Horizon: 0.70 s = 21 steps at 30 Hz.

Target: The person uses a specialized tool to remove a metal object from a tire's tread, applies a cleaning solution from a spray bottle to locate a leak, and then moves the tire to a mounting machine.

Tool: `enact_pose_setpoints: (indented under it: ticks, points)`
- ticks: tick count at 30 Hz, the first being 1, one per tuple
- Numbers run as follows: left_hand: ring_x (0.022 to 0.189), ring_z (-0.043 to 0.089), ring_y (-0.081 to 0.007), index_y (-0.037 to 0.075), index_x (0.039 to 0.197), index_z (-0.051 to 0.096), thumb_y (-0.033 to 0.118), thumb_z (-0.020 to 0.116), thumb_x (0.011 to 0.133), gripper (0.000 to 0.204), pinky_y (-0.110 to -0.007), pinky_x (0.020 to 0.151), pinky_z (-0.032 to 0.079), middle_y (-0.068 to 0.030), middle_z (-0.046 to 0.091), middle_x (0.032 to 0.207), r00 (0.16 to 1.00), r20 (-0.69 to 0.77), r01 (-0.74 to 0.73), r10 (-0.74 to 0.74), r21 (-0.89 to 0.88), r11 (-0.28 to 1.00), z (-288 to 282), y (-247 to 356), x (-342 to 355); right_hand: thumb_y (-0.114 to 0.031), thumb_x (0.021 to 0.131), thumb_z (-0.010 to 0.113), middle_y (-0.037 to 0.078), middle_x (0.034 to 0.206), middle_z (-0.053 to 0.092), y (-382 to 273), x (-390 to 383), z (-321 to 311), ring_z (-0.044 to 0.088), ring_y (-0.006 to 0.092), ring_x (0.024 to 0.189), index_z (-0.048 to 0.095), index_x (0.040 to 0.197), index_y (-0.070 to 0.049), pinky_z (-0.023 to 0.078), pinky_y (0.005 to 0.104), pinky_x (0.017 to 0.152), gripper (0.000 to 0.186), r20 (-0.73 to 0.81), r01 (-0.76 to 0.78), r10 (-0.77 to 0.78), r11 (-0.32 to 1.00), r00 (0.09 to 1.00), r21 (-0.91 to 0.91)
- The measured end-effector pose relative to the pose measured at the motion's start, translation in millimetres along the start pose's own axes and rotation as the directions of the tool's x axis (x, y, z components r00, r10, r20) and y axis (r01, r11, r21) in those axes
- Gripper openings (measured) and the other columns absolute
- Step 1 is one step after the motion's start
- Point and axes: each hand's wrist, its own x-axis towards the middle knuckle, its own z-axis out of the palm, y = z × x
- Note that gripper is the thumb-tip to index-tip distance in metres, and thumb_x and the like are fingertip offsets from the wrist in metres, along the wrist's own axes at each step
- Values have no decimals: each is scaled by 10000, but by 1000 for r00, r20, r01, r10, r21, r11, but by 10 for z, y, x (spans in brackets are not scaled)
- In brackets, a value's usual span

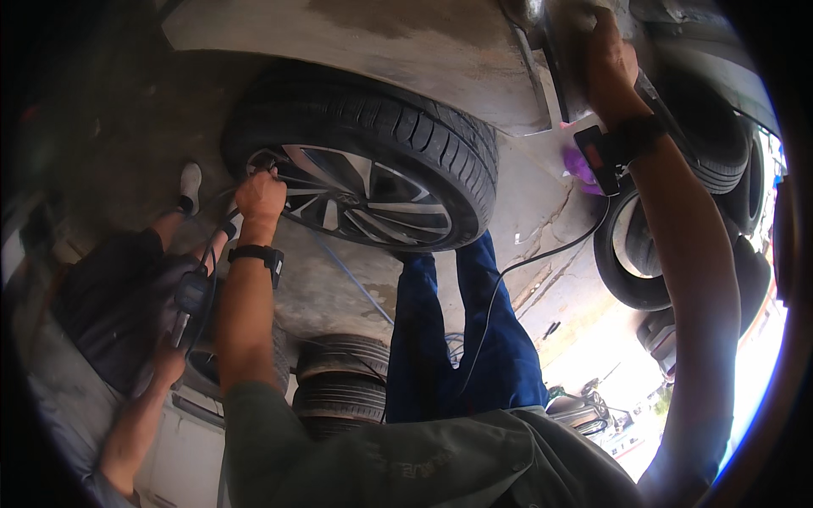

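Observation:
A car wheel with a black tyre [415, 127] and a silver-and-black spoked rim [347, 199] is in the upper middle, beneath a pale worn panel [406, 51]. My left hand [261, 199] is closed at the rim's left edge, its fingertips around a dark hose end [269, 162] that is mostly hidden. From there a hose runs down to a dark handheld gauge [193, 292] in a co-worker's hand [169, 362]. Raised at the upper right, my right hand [611, 66] is curled against a grey metal part [576, 59]; what its fingers grip is hidden.
The co-worker in dark shorts [127, 296] is close on my left. Stacked tyres [343, 381] stand behind, and more tyres [631, 254] are at the right. A blue hose [351, 275] crosses the cracked floor [542, 254]. A black cable [550, 252] hangs from my right wrist device [597, 159].

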Motion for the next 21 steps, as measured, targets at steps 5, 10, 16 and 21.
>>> enact_pose_setpoints:
  ticks: [5, 10, 16, 21]
  points:
    - [926, 671, -379, 62, 938, 687, 358, 486, 958, 358, -459, 803, 522, -200, 703, 944, 1000, -5, 23, -23, 6, 1000, 75, -50, 41, -628, 805, 545, 263, 1076, 626, -149, -213, -66, 598, 344, 975, 632, 1114, 65, 454, 430, 840, 764, 53, -13, 11, 999, 999, 35]
    - [941, 665, -381, 57, 961, 672, 359, 482, 963, 357, -461, 819, 515, -204, 701, 953, 1000, -16, -6, 6, -21, 1000, 63, -64, 55, -613, 788, 566, 246, 1029, 625, -123, -120, -43, 587, 332, 925, 634, 1097, 60, 457, 423, 810, 744, 39, -40, 37, 997, 999, 67]
    - [950, 659, -383, 58, 977, 668, 356, 479, 966, 353, -466, 828, 508, -209, 698, 965, 1000, -12, 3, -3, -27, 1000, 122, -103, 85, -597, 766, 594, 228, 986, 624, -110, -67, -23, 575, 319, 875, 635, 1084, 54, 461, 415, 777, 726, -17, -105, 107, 991, 994, 82]
    - [950, 659, -383, 61, 988, 665, 358, 478, 966, 351, -464, 830, 508, -207, 697, 972, 1000, -14, -16, 16, -46, 999, 90, -84, 68, -610, 757, 594, 252, 1080, 617, -90, -80, -26, 590, 332, 958, 605, 1163, 66, 464, 412, 831, 789, 19, -94, 93, 987, 996, 126]
